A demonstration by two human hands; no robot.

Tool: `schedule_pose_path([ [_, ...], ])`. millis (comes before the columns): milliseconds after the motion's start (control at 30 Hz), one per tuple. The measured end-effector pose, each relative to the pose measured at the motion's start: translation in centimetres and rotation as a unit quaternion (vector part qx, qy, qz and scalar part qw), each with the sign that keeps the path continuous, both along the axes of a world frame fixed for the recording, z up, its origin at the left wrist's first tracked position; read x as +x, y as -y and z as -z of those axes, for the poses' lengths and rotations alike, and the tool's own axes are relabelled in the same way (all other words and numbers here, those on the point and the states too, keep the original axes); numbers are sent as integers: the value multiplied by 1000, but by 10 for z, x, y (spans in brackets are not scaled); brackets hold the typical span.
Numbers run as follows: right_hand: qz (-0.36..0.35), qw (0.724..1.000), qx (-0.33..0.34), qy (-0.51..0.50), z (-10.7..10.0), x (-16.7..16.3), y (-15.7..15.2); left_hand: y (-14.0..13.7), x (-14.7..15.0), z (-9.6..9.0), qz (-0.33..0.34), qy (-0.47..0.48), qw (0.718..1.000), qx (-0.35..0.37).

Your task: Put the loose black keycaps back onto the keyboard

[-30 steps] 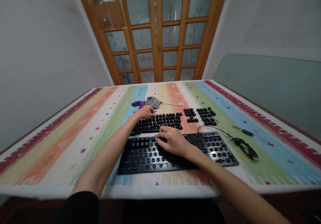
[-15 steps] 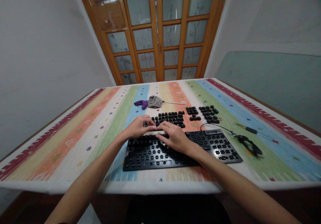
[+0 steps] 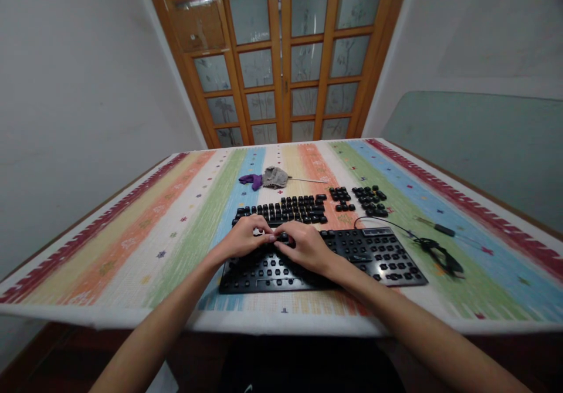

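Observation:
A black keyboard (image 3: 281, 278) lies near the front edge of the table, most of its key posts bare and some keycaps on its upper rows. Over its top rows, toward the left, my left hand (image 3: 247, 237) has thumb and fingers drawn together in a pinch. My right hand (image 3: 305, 245) meets it there, thumb and forefinger curled close, tips almost touching those of the left. What lies between the fingertips is too small to tell. Just behind the hands, loose black keycaps (image 3: 303, 206) are laid out in rows.
More keycaps (image 3: 369, 200) sit in groups at the back right. Behind them lie a grey cloth (image 3: 275, 177), a purple cloth (image 3: 251, 182) and a thin rod (image 3: 308, 180). Right of the keyboard are its coiled cable (image 3: 440, 255) and a dark-handled tool (image 3: 444, 229).
Both hands have drawn slightly back toward me, from the gap behind the keyboard onto its top rows. More of the loose keycap rows shows behind the left hand. The view has shifted slightly.

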State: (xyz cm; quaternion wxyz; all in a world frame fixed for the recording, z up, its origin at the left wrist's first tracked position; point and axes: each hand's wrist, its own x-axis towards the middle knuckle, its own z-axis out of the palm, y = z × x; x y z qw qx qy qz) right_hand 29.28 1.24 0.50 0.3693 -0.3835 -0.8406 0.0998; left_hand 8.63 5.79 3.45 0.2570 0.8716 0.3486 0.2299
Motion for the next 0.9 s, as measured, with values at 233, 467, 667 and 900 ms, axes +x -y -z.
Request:
schedule_pose_path([
  [233,7,1000,-26,9,6,0,2,3,1,11,-37,17,999,13],
  [467,-3,1000,-26,0,6,0,1,5,1,12,-40,11,999,34],
  [667,-1,999,1,33,6,0,1,10,-5,7,-2,-22,999,49],
  [900,-9,997,2,75,8,0,-1,17,-9,8,12,-37,998,54],
])
